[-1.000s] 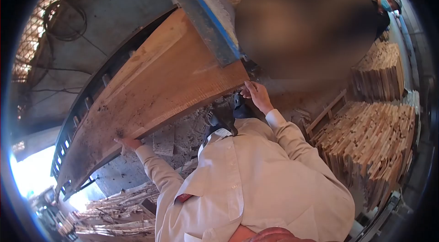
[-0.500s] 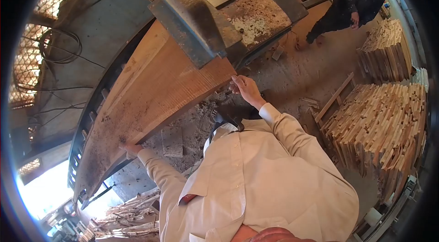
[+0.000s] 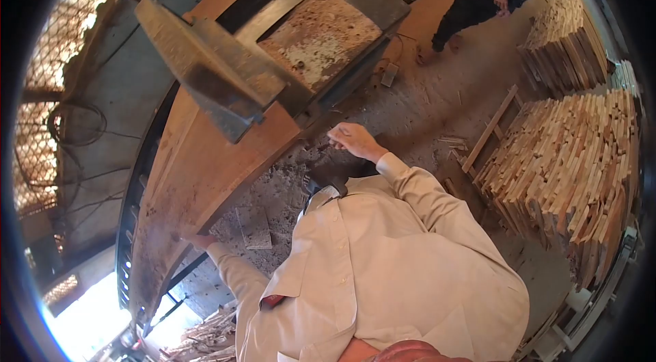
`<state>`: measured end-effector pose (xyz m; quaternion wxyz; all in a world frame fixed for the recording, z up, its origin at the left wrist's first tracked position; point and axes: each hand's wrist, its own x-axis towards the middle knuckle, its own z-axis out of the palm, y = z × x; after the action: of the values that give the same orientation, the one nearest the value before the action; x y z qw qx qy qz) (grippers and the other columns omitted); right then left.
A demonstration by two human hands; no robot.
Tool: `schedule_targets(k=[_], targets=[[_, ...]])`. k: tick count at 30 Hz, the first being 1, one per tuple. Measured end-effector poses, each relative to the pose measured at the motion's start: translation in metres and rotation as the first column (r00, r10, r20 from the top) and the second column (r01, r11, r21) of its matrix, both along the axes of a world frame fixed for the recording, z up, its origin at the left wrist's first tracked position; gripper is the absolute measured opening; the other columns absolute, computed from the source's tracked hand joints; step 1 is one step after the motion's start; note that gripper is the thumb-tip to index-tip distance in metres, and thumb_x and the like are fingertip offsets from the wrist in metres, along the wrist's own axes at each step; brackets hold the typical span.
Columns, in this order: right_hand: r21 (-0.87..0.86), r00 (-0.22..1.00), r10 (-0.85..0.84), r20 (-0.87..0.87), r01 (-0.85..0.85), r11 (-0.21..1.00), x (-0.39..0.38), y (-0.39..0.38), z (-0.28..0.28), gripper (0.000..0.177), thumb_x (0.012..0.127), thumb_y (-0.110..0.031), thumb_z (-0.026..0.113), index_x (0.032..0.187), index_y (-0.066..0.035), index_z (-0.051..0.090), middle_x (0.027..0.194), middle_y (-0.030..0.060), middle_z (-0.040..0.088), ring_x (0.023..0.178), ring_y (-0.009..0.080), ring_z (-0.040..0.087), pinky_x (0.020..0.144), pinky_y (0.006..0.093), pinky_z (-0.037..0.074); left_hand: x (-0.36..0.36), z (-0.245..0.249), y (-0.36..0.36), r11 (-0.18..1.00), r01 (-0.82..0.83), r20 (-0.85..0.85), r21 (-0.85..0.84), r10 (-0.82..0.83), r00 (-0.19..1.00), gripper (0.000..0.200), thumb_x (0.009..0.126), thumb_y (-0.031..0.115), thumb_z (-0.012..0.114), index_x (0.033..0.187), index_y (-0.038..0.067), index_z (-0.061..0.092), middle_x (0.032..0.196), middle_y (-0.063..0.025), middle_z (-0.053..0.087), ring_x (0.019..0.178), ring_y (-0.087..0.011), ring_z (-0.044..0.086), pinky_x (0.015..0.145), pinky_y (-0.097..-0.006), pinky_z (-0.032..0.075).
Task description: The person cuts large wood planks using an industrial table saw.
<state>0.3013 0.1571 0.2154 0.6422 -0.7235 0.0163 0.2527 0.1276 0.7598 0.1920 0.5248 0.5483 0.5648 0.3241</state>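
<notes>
A long, wide wooden plank (image 3: 205,177) lies on a roller bed and runs under the metal housing (image 3: 212,82) of a woodworking machine. Dark dust is scattered over its lower part. At the plank's near edge, my left hand (image 3: 200,242) has hold of it, with the fingertips blurred against the wood. My right hand (image 3: 354,140) is in the air, just right of the plank's end corner and apart from it. Its fingers are curled in, and I see nothing in them.
Sawdust covers the machine's flat plate (image 3: 321,37). Stacked wooden strips (image 3: 560,164) stand at right, with another stack (image 3: 564,44) behind. A co-worker in dark clothes (image 3: 471,0) stands beyond the machine. A board piece (image 3: 254,227) lies on the littered floor.
My right hand has come off the plank's end corner, and its fingers have curled in. My left hand stays at the near edge. The whole view has shifted, moving the machine leftward.
</notes>
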Motion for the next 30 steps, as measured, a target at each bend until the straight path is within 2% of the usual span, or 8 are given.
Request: schedule_targets(k=[2, 4, 8, 13, 16, 21, 27, 30], targets=[[0.019, 0.987, -0.157, -0.046, 0.158, 0.987, -0.002, -0.042, -0.004, 0.036, 0.102, -0.036, 0.062, 0.108, -0.001, 0.068, 0.096, 0.0074, 0.073, 0.081, 0.0122, 0.068, 0.073, 0.0281, 0.056, 0.004, -0.028, -0.015, 0.984, 0.116, 0.065, 0.136, -0.125, 0.99, 0.071, 0.098, 0.033, 0.061, 0.154, -0.002, 0.035, 0.15, -0.0206, 0.05, 0.138, -0.0335, 0.049, 0.115, -0.0448, 0.042], [-0.006, 0.935, -0.334, -0.117, 0.335, 0.942, -0.001, -0.088, -0.011, 0.033, 0.102, -0.034, 0.062, 0.108, -0.002, 0.068, 0.096, 0.0078, 0.073, 0.081, 0.0128, 0.068, 0.073, 0.0273, 0.056, 0.01, -0.035, -0.047, 0.799, 0.342, -0.323, 0.494, -0.196, 0.926, 0.074, 0.093, 0.023, 0.066, 0.153, -0.005, 0.033, 0.15, -0.0253, 0.048, 0.139, -0.0362, 0.048, 0.115, -0.0457, 0.042], [-0.058, 0.832, -0.547, -0.092, 0.544, 0.837, 0.024, -0.172, -0.028, 0.027, 0.101, -0.028, 0.063, 0.106, -0.002, 0.068, 0.094, 0.0063, 0.072, 0.076, 0.0108, 0.065, 0.069, 0.0257, 0.054, 0.058, 0.032, -0.121, 0.825, 0.49, -0.715, 0.282, -0.16, 0.681, 0.09, 0.077, -0.005, 0.064, 0.154, -0.013, 0.017, 0.155, -0.0353, 0.032, 0.146, -0.0394, 0.036, 0.124, -0.0374, 0.025], [-0.082, 0.731, -0.631, 0.26, 0.668, 0.74, 0.123, -0.258, -0.039, 0.031, 0.099, -0.036, 0.066, 0.099, -0.005, 0.069, 0.084, 0.0039, 0.069, 0.068, 0.009, 0.059, 0.06, 0.0259, 0.049, 0.046, -0.048, -0.043, 0.789, 0.452, -0.74, 0.415, 0.004, 0.672, 0.084, 0.079, -0.003, 0.061, 0.153, -0.014, 0.021, 0.156, -0.0333, 0.034, 0.145, -0.0395, 0.039, 0.123, -0.0373, 0.029], [-0.302, 0.697, -0.532, 0.48, 0.701, 0.646, 0.197, -0.287, -0.025, 0.045, 0.098, -0.046, 0.063, 0.108, -0.002, 0.07, 0.102, 0.0134, 0.073, 0.102, 0.0281, 0.068, 0.092, 0.0393, 0.049, 0.034, -0.05, -0.034, 0.744, 0.494, -0.777, 0.45, 0.053, 0.628, 0.082, 0.08, -0.002, 0.058, 0.153, -0.014, 0.023, 0.157, -0.0325, 0.033, 0.147, -0.0379, 0.037, 0.123, -0.0362, 0.03], [-0.407, 0.64, -0.627, 0.444, 0.768, 0.495, 0.315, -0.284, -0.015, 0.074, 0.095, -0.056, 0.062, 0.135, 0.004, 0.052, 0.136, 0.0276, 0.058, 0.127, 0.0408, 0.056, 0.106, 0.0452, 0.043, 0.036, -0.049, -0.048, 0.747, 0.434, -0.671, 0.504, 0.023, 0.741, 0.076, 0.08, -0.006, 0.052, 0.152, -0.015, 0.026, 0.16, -0.032, 0.029, 0.152, -0.0366, 0.028, 0.126, -0.0363, 0.024], [-0.514, 0.593, -0.703, 0.393, 0.775, 0.367, 0.418, -0.251, -0.051, 0.09, 0.096, -0.064, 0.051, 0.142, 0.012, 0.034, 0.14, 0.0367, 0.049, 0.131, 0.0484, 0.051, 0.108, 0.052, 0.042, 0.034, -0.027, -0.063, 0.625, 0.671, -0.893, 0.399, 0.099, 0.439, 0.074, 0.078, -0.007, 0.051, 0.149, -0.016, 0.032, 0.16, -0.033, 0.027, 0.152, -0.041, 0.025, 0.127, -0.0398, 0.02], [-0.753, 0.653, -0.657, 0.377, 0.629, 0.192, 0.417, -0.226, -0.027, 0.088, 0.096, -0.069, 0.045, 0.134, 0.01, 0.04, 0.13, 0.0342, 0.058, 0.122, 0.0481, 0.059, 0.101, 0.0526, 0.046, 0.03, -0.03, -0.058, 0.708, 0.561, -0.795, 0.429, 0.001, 0.607, 0.086, 0.082, 0.011, 0.072, 0.152, -0.013, 0.029, 0.16, -0.0319, 0.029, 0.152, -0.0364, 0.026, 0.126, -0.0377, 0.021]])
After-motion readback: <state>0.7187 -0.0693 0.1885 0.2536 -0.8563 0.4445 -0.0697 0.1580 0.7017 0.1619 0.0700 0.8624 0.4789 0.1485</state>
